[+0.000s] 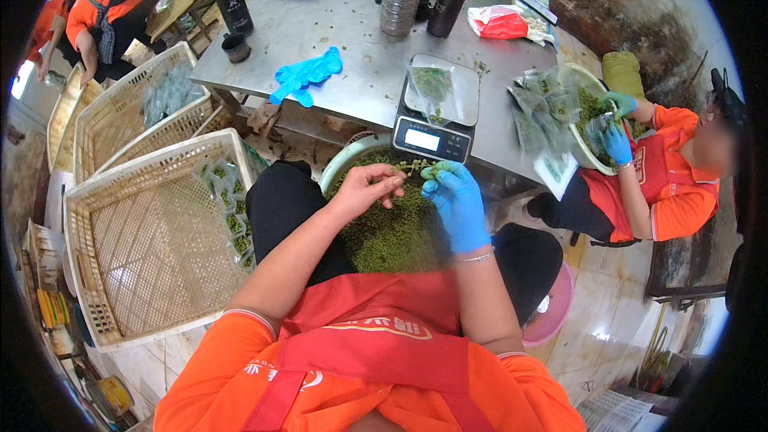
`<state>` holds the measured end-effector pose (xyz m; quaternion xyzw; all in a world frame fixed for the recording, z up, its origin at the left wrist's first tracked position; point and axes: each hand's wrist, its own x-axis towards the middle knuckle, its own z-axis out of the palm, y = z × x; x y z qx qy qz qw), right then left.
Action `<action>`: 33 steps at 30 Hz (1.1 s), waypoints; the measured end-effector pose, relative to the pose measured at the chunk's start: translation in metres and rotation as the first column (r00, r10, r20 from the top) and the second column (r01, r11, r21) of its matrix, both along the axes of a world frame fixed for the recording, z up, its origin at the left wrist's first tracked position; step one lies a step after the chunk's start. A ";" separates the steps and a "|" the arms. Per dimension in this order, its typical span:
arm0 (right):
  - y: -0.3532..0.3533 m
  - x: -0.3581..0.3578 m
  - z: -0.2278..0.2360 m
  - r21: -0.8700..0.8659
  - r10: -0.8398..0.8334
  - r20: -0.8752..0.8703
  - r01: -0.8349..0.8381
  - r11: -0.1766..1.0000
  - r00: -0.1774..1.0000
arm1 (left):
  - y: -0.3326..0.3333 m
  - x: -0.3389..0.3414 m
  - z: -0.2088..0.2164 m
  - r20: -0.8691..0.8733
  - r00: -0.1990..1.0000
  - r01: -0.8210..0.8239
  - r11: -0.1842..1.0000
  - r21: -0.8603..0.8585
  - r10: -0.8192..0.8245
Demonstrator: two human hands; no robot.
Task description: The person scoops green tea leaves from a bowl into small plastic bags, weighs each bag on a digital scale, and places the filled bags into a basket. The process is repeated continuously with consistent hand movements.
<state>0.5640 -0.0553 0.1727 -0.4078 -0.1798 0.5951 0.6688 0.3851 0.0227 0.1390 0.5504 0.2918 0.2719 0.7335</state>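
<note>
Between my two hands is a thin sprig of small green berries (413, 166), like green peppercorns. My bare left hand (366, 192) is closed in a pinch at its left end. At the other end, my right hand (458, 202), in a blue glove, has its fingertips pinched together on it. Both hands are over a round pale basin (342, 162) between my knees, heaped with similar green berries (386, 236). Just beyond the hands, a digital scale (436, 140) stands at the table's edge. A clear plastic bag (433, 86) with some green berries lies on its plate.
A white plastic crate (152, 260) on my left holds filled bags along its right side; another crate (112, 124) lies behind. The metal table (344, 16) carries a blue glove (307, 76), bottles and a jar. At right, a gloved co-worker (668, 164) handles a bag over another basin.
</note>
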 end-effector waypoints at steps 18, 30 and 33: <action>0.070 -0.005 -0.012 0.417 -0.406 0.902 0.053 0.907 -0.147 | -0.001 0.000 0.000 -0.049 0.996 -0.069 0.997 0.017 0.070; -0.024 -0.022 -0.021 -0.197 0.346 0.270 -0.300 0.933 0.899 | -0.003 -0.002 0.012 0.153 0.977 0.174 0.970 -0.171 -0.148; -0.022 -0.021 -0.018 -0.196 0.309 0.202 -0.271 0.942 0.929 | 0.003 -0.006 0.009 0.096 0.991 0.097 0.993 -0.064 -0.090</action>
